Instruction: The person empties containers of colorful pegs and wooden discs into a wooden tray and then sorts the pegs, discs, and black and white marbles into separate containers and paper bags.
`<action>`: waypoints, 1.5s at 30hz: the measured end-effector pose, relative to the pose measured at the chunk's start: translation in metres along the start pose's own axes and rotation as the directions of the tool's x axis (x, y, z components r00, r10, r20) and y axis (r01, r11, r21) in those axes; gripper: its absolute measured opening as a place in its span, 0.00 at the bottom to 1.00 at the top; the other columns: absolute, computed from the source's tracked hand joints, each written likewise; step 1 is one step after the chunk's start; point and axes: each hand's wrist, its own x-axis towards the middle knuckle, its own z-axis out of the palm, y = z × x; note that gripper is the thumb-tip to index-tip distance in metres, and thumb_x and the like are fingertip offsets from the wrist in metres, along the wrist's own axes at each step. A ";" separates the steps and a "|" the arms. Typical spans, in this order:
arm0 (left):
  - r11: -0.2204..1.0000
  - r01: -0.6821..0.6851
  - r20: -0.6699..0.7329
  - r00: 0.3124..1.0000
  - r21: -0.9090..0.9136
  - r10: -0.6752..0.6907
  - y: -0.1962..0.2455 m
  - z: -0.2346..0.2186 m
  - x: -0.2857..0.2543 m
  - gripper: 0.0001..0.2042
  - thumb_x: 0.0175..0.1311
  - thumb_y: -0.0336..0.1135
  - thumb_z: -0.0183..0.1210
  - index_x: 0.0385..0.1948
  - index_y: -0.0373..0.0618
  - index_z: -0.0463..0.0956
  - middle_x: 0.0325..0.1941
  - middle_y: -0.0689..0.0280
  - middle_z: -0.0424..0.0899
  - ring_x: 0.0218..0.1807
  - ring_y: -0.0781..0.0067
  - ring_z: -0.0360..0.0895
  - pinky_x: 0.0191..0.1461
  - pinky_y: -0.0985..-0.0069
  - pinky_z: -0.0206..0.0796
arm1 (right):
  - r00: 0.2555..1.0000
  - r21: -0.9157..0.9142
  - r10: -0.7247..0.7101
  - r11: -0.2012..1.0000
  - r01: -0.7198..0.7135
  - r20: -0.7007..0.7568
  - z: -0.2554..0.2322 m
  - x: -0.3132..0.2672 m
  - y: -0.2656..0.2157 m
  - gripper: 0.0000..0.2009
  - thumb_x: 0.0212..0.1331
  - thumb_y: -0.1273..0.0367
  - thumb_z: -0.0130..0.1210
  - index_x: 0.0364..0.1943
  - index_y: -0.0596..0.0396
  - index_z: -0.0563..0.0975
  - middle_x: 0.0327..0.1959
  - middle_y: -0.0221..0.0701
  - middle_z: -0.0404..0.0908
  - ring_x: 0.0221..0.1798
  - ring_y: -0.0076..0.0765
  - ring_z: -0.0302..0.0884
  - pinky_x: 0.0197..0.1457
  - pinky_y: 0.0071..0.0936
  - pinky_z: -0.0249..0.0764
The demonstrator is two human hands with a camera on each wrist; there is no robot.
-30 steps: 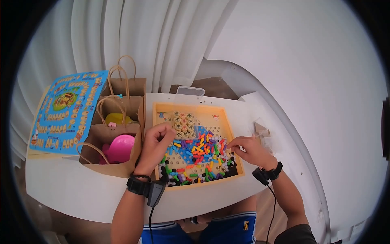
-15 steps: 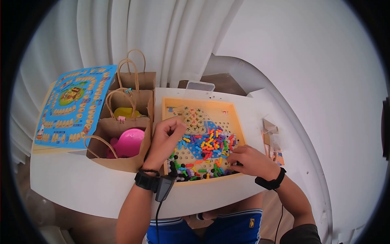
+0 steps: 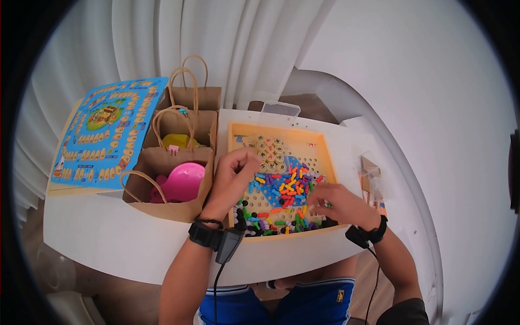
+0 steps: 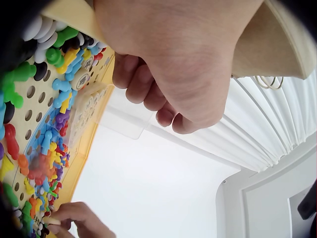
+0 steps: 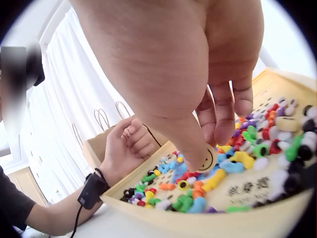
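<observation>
My right hand (image 3: 341,205) hovers over the right front part of a wooden tray (image 3: 330,157). Between its thumb and fingers it pinches a round wooden Chinese chess piece (image 5: 208,161) with a dark mark on its face. Loose, brightly coloured pegs (image 3: 292,187) lie heaped below it across the board. My left hand (image 3: 234,176) stays at the tray's left side, fingers loosely curled with nothing seen in them. Just beyond its fingertips, a clear plastic box (image 3: 271,154) on the board holds several round chess pieces in rows.
Brown paper bags (image 3: 181,211) stand left of the tray, the nearest with a pink object (image 3: 184,181) inside. A blue game board (image 3: 105,130) lies at the far left. Clear packaging and a small carton (image 3: 371,168) sit right of the tray on the white table (image 3: 281,265).
The head view has shifted, moving the scene. My right hand dipped into the pegs near the tray's right front corner and rose with a chess piece. My left hand stayed beside the box.
</observation>
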 end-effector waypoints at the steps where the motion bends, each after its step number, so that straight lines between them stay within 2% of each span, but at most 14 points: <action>1: 1.000 0.000 -0.013 1.000 0.003 0.000 0.000 0.001 0.000 0.13 0.76 0.33 0.55 0.26 0.43 0.73 0.23 0.79 0.65 0.26 0.90 0.58 0.30 0.83 0.48 | 0.996 0.021 -0.052 0.998 0.054 -0.067 -0.004 0.011 -0.007 0.06 0.61 0.72 0.67 0.39 0.58 0.81 0.37 0.37 0.82 0.38 0.43 0.81 0.42 0.35 0.76; 3: 1.000 0.004 0.007 1.000 0.014 -0.004 0.005 -0.001 -0.001 0.13 0.77 0.35 0.54 0.27 0.45 0.72 0.23 0.79 0.64 0.26 0.90 0.56 0.30 0.82 0.46 | 0.990 0.105 -0.063 0.991 0.076 -0.125 -0.006 0.039 -0.021 0.06 0.63 0.71 0.63 0.37 0.59 0.80 0.34 0.40 0.82 0.39 0.50 0.81 0.45 0.40 0.77; 7: 0.999 0.005 -0.020 1.000 -0.051 -0.006 0.006 -0.001 0.000 0.13 0.78 0.41 0.52 0.30 0.48 0.71 0.23 0.81 0.59 0.25 0.90 0.53 0.30 0.83 0.43 | 0.981 0.114 -0.104 0.986 0.123 -0.164 0.009 0.101 -0.040 0.06 0.64 0.70 0.61 0.37 0.60 0.82 0.33 0.42 0.84 0.40 0.52 0.83 0.46 0.43 0.78; 9: 0.996 0.015 -0.005 1.000 -0.091 -0.015 0.004 -0.005 -0.001 0.11 0.79 0.40 0.51 0.33 0.48 0.71 0.28 0.80 0.62 0.30 0.90 0.58 0.32 0.85 0.47 | 0.939 -0.006 -0.253 0.966 0.258 -0.232 0.028 0.127 -0.032 0.06 0.64 0.71 0.60 0.36 0.61 0.83 0.34 0.44 0.85 0.41 0.53 0.84 0.48 0.46 0.79; 10: 0.990 0.021 0.003 1.000 -0.142 -0.020 0.004 -0.007 -0.002 0.09 0.80 0.39 0.51 0.36 0.48 0.70 0.33 0.79 0.66 0.35 0.91 0.63 0.35 0.87 0.52 | 0.939 -0.002 -0.253 0.966 0.260 -0.234 0.032 0.134 -0.029 0.06 0.64 0.71 0.60 0.36 0.61 0.83 0.34 0.44 0.85 0.41 0.53 0.84 0.48 0.46 0.79; 12: 0.986 0.030 -0.017 0.999 -0.166 -0.033 0.008 -0.003 -0.002 0.09 0.80 0.39 0.51 0.37 0.48 0.70 0.34 0.79 0.66 0.35 0.91 0.62 0.35 0.87 0.52 | 0.953 -0.137 -0.241 0.966 0.218 -0.182 0.038 0.146 -0.024 0.06 0.63 0.72 0.60 0.35 0.61 0.84 0.35 0.45 0.85 0.42 0.54 0.85 0.50 0.47 0.79; 16: 0.984 0.029 -0.027 0.999 -0.178 -0.034 0.003 -0.006 -0.001 0.10 0.80 0.41 0.52 0.37 0.48 0.69 0.34 0.79 0.65 0.36 0.90 0.60 0.36 0.87 0.52 | 0.959 -0.109 -0.240 0.968 0.225 -0.148 0.040 0.149 -0.022 0.06 0.62 0.72 0.60 0.33 0.60 0.84 0.34 0.44 0.85 0.42 0.54 0.84 0.51 0.47 0.79; 23: 0.989 0.017 -0.043 0.999 -0.150 -0.023 0.003 -0.003 -0.001 0.08 0.79 0.37 0.52 0.37 0.47 0.70 0.32 0.78 0.65 0.33 0.89 0.59 0.35 0.85 0.52 | 0.945 -0.297 -0.315 0.914 0.276 -0.090 0.038 0.134 -0.027 0.10 0.53 0.74 0.63 0.40 0.58 0.84 0.40 0.41 0.84 0.50 0.52 0.81 0.60 0.45 0.74; 25: 0.993 -0.002 -0.044 0.999 -0.117 -0.003 0.003 -0.002 0.000 0.08 0.79 0.41 0.49 0.39 0.49 0.70 0.26 0.81 0.56 0.27 0.91 0.51 0.30 0.85 0.44 | 0.939 -0.374 -0.334 0.884 0.281 -0.084 0.040 0.133 -0.028 0.12 0.51 0.74 0.64 0.41 0.57 0.83 0.42 0.39 0.84 0.53 0.51 0.80 0.63 0.44 0.73; 27: 0.994 -0.004 -0.048 0.999 -0.110 -0.001 0.004 -0.002 -0.001 0.08 0.78 0.41 0.49 0.39 0.49 0.70 0.26 0.81 0.56 0.27 0.91 0.51 0.30 0.85 0.44 | 0.945 -0.413 -0.318 0.872 0.261 -0.073 0.042 0.133 -0.027 0.13 0.50 0.74 0.64 0.43 0.56 0.82 0.44 0.38 0.84 0.55 0.48 0.79 0.65 0.43 0.71; 32: 0.995 -0.013 -0.047 0.999 -0.102 0.009 0.004 -0.003 -0.001 0.08 0.77 0.41 0.49 0.39 0.49 0.70 0.26 0.81 0.56 0.27 0.90 0.51 0.30 0.85 0.44 | 0.922 -0.391 -0.374 0.867 0.309 -0.101 0.045 0.138 -0.019 0.13 0.50 0.72 0.65 0.41 0.57 0.81 0.43 0.39 0.84 0.53 0.49 0.80 0.63 0.44 0.72; 34: 0.989 0.009 -0.022 1.000 -0.149 -0.013 0.002 -0.007 -0.001 0.08 0.78 0.39 0.51 0.39 0.48 0.72 0.32 0.79 0.65 0.34 0.89 0.58 0.35 0.84 0.51 | 0.918 -0.383 -0.382 0.868 0.317 -0.106 0.043 0.139 -0.019 0.12 0.50 0.72 0.66 0.40 0.57 0.82 0.42 0.39 0.84 0.52 0.49 0.80 0.62 0.45 0.73; 40: 0.987 -0.002 -0.066 0.998 -0.159 -0.009 0.003 -0.004 -0.001 0.07 0.76 0.40 0.52 0.40 0.50 0.72 0.33 0.78 0.65 0.31 0.89 0.56 0.33 0.84 0.47 | 0.925 -0.225 -0.270 0.951 0.212 -0.268 0.037 0.154 -0.022 0.10 0.48 0.69 0.66 0.34 0.59 0.81 0.34 0.42 0.84 0.47 0.52 0.82 0.57 0.45 0.74; 45: 0.991 -0.003 -0.066 0.998 -0.134 -0.006 0.001 -0.004 0.001 0.08 0.75 0.42 0.49 0.41 0.50 0.71 0.27 0.79 0.62 0.27 0.89 0.58 0.31 0.84 0.47 | 0.901 -0.238 -0.344 0.929 0.285 -0.263 0.058 0.172 -0.015 0.08 0.47 0.70 0.66 0.29 0.61 0.82 0.30 0.45 0.85 0.39 0.56 0.83 0.49 0.48 0.78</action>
